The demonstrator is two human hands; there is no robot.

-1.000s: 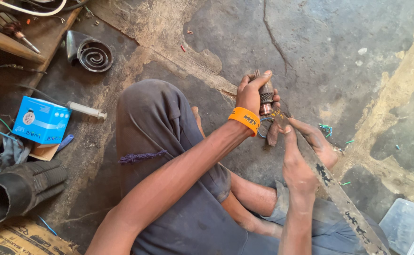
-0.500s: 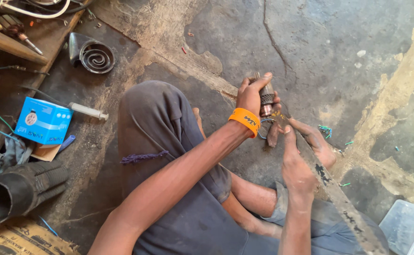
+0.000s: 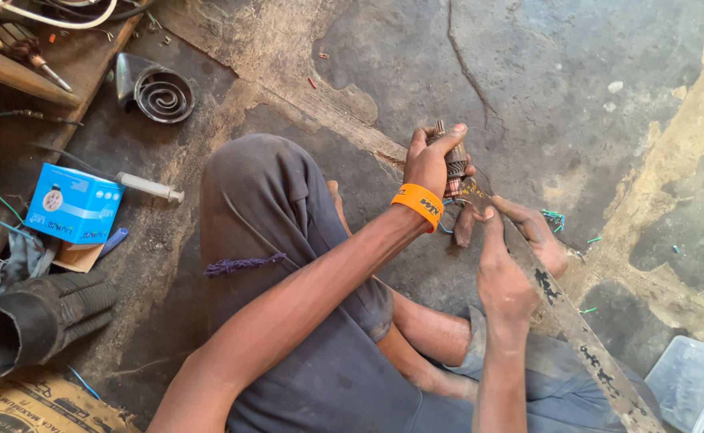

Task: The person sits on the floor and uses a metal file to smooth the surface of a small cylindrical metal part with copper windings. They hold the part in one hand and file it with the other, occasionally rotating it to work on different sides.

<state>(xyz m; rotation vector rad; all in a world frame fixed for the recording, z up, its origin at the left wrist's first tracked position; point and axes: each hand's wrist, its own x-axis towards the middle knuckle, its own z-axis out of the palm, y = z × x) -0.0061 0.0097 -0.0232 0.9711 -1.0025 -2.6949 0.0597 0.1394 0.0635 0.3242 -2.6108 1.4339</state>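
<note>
the person sits on the stained concrete floor [image 3: 592, 96] with knees drawn up, so the work sits low between the legs. the left hand [image 3: 432, 160], an orange wristband [image 3: 418, 205] at its wrist, is closed round a small ribbed motor armature [image 3: 454, 164], fingers curled over its top and holding it upright and steady just above the floor. the right hand [image 3: 503, 269] comes in from below with its fingers pinched together at the armature's lower end, where thin coppery wire shows; what it grips there is too small to tell. a long flat metal strip [image 3: 576, 329] runs slantwise under the right hand. well apart, on the left, lie a blue box [image 3: 73, 204], a white syringe [image 3: 150, 188], a coiled spiral part [image 3: 163, 96] and a black ribbed hose [image 3: 35, 321], within reach but out of the way.
</note>
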